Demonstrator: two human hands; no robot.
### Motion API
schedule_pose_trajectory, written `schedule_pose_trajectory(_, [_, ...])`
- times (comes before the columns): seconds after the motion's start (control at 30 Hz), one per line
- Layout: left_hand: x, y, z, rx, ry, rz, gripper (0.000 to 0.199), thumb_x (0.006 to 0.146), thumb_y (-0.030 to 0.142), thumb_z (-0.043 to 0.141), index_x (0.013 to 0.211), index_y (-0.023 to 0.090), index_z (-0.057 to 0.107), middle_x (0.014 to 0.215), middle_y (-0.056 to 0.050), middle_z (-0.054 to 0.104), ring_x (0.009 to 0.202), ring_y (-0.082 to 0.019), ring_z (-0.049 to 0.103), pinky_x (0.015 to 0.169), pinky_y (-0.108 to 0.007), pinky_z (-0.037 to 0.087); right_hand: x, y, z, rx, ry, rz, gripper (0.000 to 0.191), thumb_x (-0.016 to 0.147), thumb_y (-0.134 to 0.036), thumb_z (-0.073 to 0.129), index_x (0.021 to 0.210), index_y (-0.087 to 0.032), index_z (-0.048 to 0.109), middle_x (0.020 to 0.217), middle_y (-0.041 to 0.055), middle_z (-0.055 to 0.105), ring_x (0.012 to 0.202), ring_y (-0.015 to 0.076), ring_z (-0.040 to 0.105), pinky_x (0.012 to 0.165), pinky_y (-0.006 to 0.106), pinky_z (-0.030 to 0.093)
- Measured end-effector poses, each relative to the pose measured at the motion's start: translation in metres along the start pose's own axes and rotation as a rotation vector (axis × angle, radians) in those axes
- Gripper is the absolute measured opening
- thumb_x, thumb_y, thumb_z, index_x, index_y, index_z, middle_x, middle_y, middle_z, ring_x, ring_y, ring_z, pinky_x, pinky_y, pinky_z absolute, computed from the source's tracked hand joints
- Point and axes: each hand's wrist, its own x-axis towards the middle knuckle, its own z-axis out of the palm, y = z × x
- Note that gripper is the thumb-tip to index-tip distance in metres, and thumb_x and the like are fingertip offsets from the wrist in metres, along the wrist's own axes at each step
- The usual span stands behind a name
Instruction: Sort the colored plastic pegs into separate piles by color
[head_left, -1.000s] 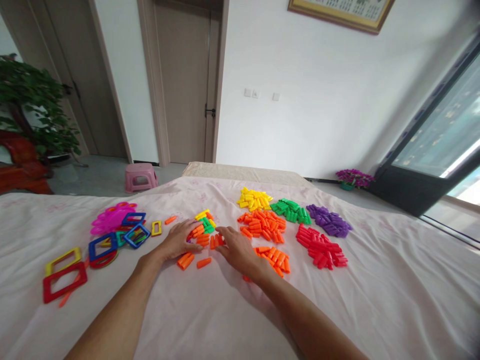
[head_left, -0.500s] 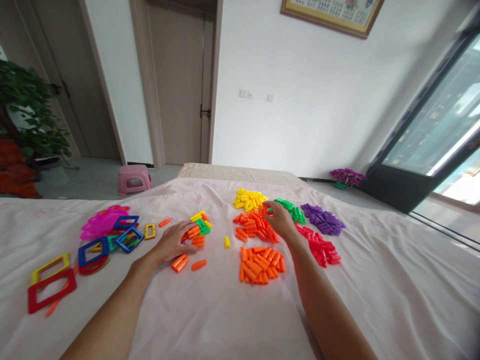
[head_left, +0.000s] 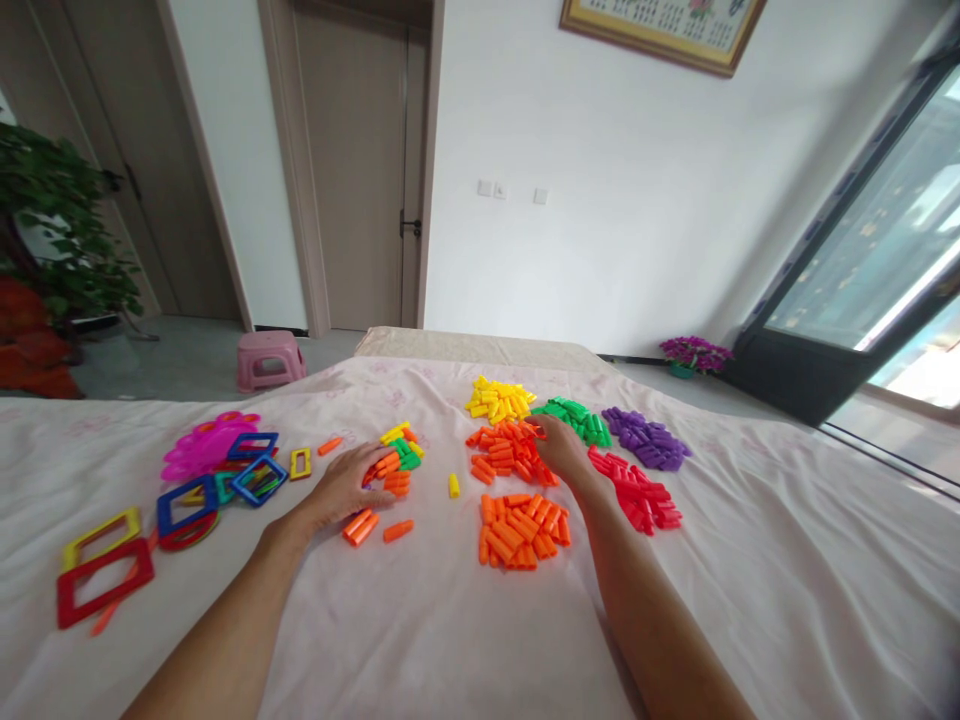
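Note:
My left hand (head_left: 351, 485) lies cupped on the cloth with thumb and fingers apart, around the near side of a small mixed pile of orange, green and yellow plastic tube pieces (head_left: 405, 453). Two orange tubes (head_left: 361, 526) and a single orange tube (head_left: 398, 531) lie just below it. My right hand (head_left: 564, 450) reaches down to the right edge of an orange-red tube pile (head_left: 508, 450). Its fingers curl over orange tubes there; the fingertips are partly hidden. Nearer me sits a lighter orange tube pile (head_left: 523, 532). One yellow tube (head_left: 454, 485) lies between the hands.
Yellow (head_left: 499, 398), green (head_left: 577, 420), purple (head_left: 646, 438) and red (head_left: 637, 490) tube piles stand beyond and right of my right hand. Magnetic frame tiles (head_left: 105, 582) and a pink flower-shaped piece (head_left: 206, 447) lie at left. Wrinkled cloth (head_left: 420, 640) covers the surface.
My right hand has lowered slightly onto the orange-red pile, bringing down the orange pieces it held above it. My left hand has stayed in place.

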Motion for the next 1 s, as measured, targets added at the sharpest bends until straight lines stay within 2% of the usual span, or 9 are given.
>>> schedule_pose_trajectory(0.1, [0.001,0.001,0.0,-0.026,-0.005,-0.001,0.085,0.063,0.058,0.079,0.139,0.025,0.06,0.153,-0.012,0.047,0.142,-0.037,0.039,0.118,-0.048,0.026,-0.004,-0.022,-0.006,0.024,0.029,-0.042,0.047,0.08,-0.004,0.049,0.121,-0.015,0.069,0.121,0.0105,0.07,0.105,0.0208,0.066,0.094,0.029,0.048])
schedule_pose_trajectory(0.17, [0.002,0.001,0.0,-0.054,0.003,-0.003,0.084,0.063,0.058,0.079,0.138,0.024,0.061,0.151,-0.012,0.049,0.141,-0.037,0.041,0.118,-0.048,0.027,-0.009,-0.043,-0.008,0.063,0.018,-0.13,0.043,0.083,-0.006,0.049,0.118,-0.016,0.071,0.118,0.0091,0.071,0.106,0.02,0.066,0.095,0.029,0.047])
schedule_pose_trajectory(0.3, [0.004,0.002,-0.002,-0.137,0.032,0.013,0.076,0.065,0.057,0.078,0.132,0.024,0.066,0.146,-0.011,0.055,0.137,-0.035,0.046,0.116,-0.046,0.031,-0.028,-0.087,-0.004,0.127,-0.121,-0.327,0.039,0.086,-0.008,0.05,0.116,-0.02,0.071,0.119,0.0054,0.071,0.113,0.0177,0.063,0.1,0.027,0.044])
schedule_pose_trajectory(0.43, [0.004,0.004,-0.002,-0.282,0.06,0.014,0.06,0.073,0.057,0.072,0.123,0.024,0.071,0.139,-0.01,0.061,0.131,-0.032,0.051,0.113,-0.043,0.035,-0.045,-0.112,0.009,0.059,-0.266,-0.365,0.035,0.091,-0.014,0.052,0.12,-0.02,0.07,0.12,0.0073,0.07,0.114,0.0193,0.063,0.098,0.028,0.044])
schedule_pose_trajectory(0.53, [0.003,0.005,-0.001,-0.453,0.034,-0.062,0.058,0.079,0.058,0.065,0.125,0.022,0.069,0.132,-0.011,0.065,0.115,-0.028,0.063,0.097,-0.039,0.05,-0.053,-0.121,0.018,-0.049,-0.343,-0.36,0.031,0.095,-0.023,0.052,0.119,-0.019,0.07,0.114,0.0098,0.071,0.108,0.0213,0.064,0.091,0.029,0.045])
schedule_pose_trajectory(0.63, [0.002,0.004,0.0,-0.525,0.007,-0.131,0.059,0.081,0.058,0.063,0.129,0.022,0.066,0.127,-0.01,0.067,0.1,-0.024,0.069,0.083,-0.034,0.055,-0.056,-0.127,0.025,-0.161,-0.4,-0.357,0.025,0.095,-0.027,0.054,0.108,-0.02,0.073,0.105,0.01,0.071,0.098,0.0219,0.066,0.083,0.028,0.045])
schedule_pose_trajectory(0.7, [0.001,0.003,0.0,-0.509,0.025,-0.128,0.057,0.082,0.057,0.064,0.127,0.023,0.068,0.127,-0.009,0.067,0.101,-0.023,0.068,0.084,-0.033,0.055,-0.057,-0.128,0.029,-0.205,-0.407,-0.365,0.022,0.093,-0.024,0.054,0.102,-0.019,0.073,0.103,0.0098,0.07,0.096,0.0216,0.065,0.08,0.028,0.044])
schedule_pose_trajectory(0.83, [0.003,0.004,-0.001,-0.463,0.085,-0.1,0.05,0.08,0.056,0.066,0.119,0.026,0.073,0.126,-0.007,0.068,0.11,-0.024,0.065,0.094,-0.033,0.051,-0.057,-0.126,0.034,-0.181,-0.408,-0.364,0.027,0.089,-0.011,0.051,0.105,-0.019,0.071,0.106,0.0088,0.069,0.098,0.0206,0.064,0.079,0.027,0.043])
schedule_pose_trajectory(1.0, [0.003,0.007,-0.003,-0.465,0.106,-0.115,0.052,0.077,0.058,0.067,0.115,0.024,0.075,0.124,-0.008,0.07,0.11,-0.027,0.065,0.09,-0.034,0.052,-0.053,-0.116,0.03,0.005,-0.34,-0.318,0.045,0.08,-0.004,0.052,0.12,-0.019,0.065,0.114,0.0078,0.069,0.107,0.0189,0.063,0.087,0.026,0.044])
